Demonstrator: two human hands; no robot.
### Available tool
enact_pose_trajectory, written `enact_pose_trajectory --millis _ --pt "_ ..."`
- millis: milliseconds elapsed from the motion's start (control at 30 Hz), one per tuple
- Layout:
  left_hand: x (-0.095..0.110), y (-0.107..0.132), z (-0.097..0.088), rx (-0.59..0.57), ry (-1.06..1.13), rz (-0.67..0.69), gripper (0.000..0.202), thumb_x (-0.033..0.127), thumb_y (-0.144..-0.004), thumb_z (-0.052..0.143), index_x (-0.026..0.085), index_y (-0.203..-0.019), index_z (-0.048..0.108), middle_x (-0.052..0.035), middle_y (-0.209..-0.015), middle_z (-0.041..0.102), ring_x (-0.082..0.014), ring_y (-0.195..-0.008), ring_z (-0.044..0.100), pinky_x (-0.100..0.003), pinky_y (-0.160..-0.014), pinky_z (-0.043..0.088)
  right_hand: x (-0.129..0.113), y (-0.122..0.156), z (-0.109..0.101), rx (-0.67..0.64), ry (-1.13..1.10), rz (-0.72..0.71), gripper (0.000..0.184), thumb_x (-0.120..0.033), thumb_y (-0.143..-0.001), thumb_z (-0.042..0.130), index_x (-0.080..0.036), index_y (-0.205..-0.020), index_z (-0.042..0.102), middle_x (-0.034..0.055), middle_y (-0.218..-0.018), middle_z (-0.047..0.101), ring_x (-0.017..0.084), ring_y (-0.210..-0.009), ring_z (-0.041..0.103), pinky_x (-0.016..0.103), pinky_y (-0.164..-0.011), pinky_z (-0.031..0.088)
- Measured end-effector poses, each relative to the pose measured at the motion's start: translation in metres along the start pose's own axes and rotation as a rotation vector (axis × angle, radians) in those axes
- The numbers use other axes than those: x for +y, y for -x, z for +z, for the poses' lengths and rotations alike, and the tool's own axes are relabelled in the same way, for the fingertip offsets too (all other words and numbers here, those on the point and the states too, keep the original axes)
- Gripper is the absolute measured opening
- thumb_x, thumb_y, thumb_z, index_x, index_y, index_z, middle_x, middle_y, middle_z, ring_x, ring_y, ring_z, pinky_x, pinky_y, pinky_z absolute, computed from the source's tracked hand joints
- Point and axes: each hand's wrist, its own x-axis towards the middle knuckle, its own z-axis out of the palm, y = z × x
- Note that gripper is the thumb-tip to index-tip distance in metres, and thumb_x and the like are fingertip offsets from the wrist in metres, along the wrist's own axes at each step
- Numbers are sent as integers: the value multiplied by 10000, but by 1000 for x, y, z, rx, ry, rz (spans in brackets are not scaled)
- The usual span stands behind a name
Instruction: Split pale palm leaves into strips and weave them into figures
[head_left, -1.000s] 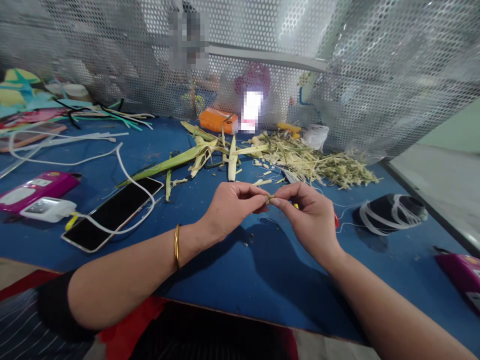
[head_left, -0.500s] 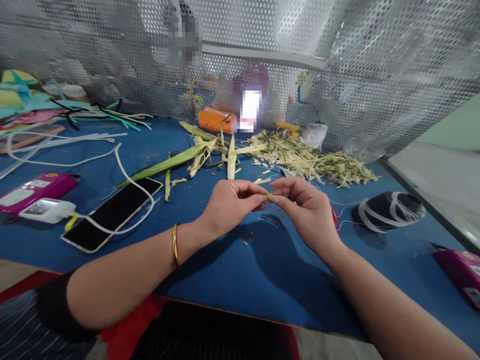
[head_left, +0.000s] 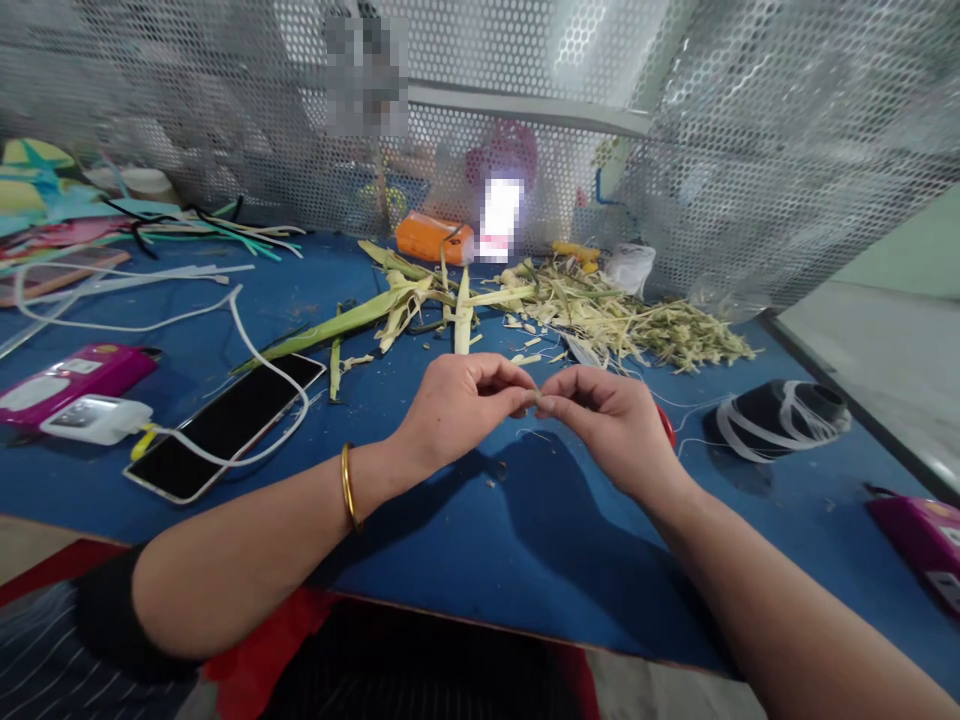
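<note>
Over the middle of the blue table, my left hand and my right hand meet fingertip to fingertip. Each is closed in a pinch, thumb against forefinger. Between them sits a tiny greenish strip of plant leaf, mostly hidden by the fingertips. Just beyond my left hand stands a pale leaf blade. Part of a red round object shows behind my right hand, and its kind is hidden. Fine white thread runs from near there to a black spool.
A heap of shredded leaf pieces lies behind my hands, with long green leaves to its left. A black-screened phone, a white cable and a magenta device are at left. Perforated sheeting rises behind.
The fingertips of both hands have drawn slightly closer together, and less of the leaf strip shows. My right hand's fingers are lowered and more curled. Things on the table have stayed put.
</note>
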Motion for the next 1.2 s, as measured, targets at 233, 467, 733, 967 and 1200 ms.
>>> enact_pose_trajectory --millis 233,467,733,967,1200 --pt "-6 0 13 61 384 -163 109 241 -702 749 147 -724 699 -11 -666 697 -103 -628 607 -251 -668 493 2 3 14 151 -316 74 119 -283 -723 727 -176 -713 674 16 -660 693 158 -632 635 306 -633 512" --pt "-6 4 16 109 419 -199 149 265 -692 765 148 -736 687 -11 -676 691 -102 -641 612 -238 -641 475 1 6 18 167 -318 88 120 -297 -720 725 -184 -727 684 25 -685 711 176 -655 661 340 -659 534" --pt "-3 4 12 154 185 -70 73 238 -716 730 168 -740 729 -18 -690 715 -132 -637 641 -257 -647 516 -1 5 15 131 -122 17 90 -255 -772 659 -181 -723 673 9 -662 686 153 -633 617 301 -617 489" --pt "11 -3 12 197 260 -151 102 244 -681 759 159 -733 736 -31 -696 717 -119 -626 627 -254 -655 521 -7 6 15 215 118 -178 60 -250 -810 659 -197 -800 633 12 -758 681 162 -721 620 290 -680 479" --pt "16 -5 4 -31 143 -247 125 278 -742 688 159 -705 674 -37 -637 684 -134 -609 620 -258 -625 481 -6 4 4 193 307 -292 90 -209 -838 612 -223 -755 643 8 -737 688 172 -700 631 280 -658 464"
